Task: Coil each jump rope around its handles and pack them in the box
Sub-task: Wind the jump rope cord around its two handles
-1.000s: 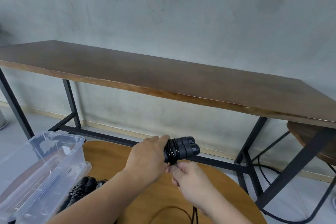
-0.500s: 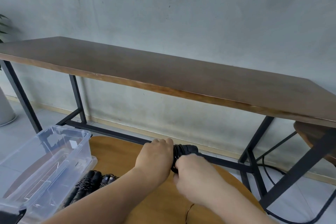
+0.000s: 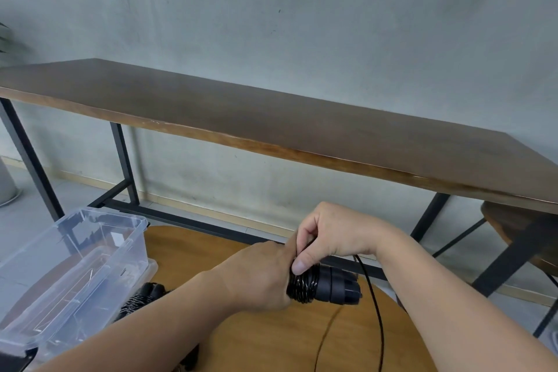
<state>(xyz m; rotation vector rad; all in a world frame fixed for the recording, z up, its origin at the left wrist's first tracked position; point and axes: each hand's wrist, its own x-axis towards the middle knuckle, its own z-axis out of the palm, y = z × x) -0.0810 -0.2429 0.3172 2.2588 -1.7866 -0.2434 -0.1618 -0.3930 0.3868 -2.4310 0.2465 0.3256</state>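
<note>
My left hand (image 3: 259, 276) grips two black jump rope handles (image 3: 335, 285) held side by side, their ends pointing right. Glossy black rope coils (image 3: 302, 287) wrap the handles just past my fingers. My right hand (image 3: 329, 234) is above the coils, pinching the black rope (image 3: 374, 305), which loops down over the round wooden table (image 3: 211, 248). A clear plastic box (image 3: 75, 269) stands at the left, with nothing visible inside it. Beside the box lies another coiled black jump rope (image 3: 142, 299), partly hidden by my left forearm.
A long dark wooden table (image 3: 271, 118) on black metal legs runs along the grey wall behind. A wooden stool (image 3: 519, 229) is at the right. A grey pot (image 3: 6, 184) sits at the far left edge.
My right hand rose from in front of the handles to above them, carrying the rope over the coils. The handle ends show again. The view shifted slightly.
</note>
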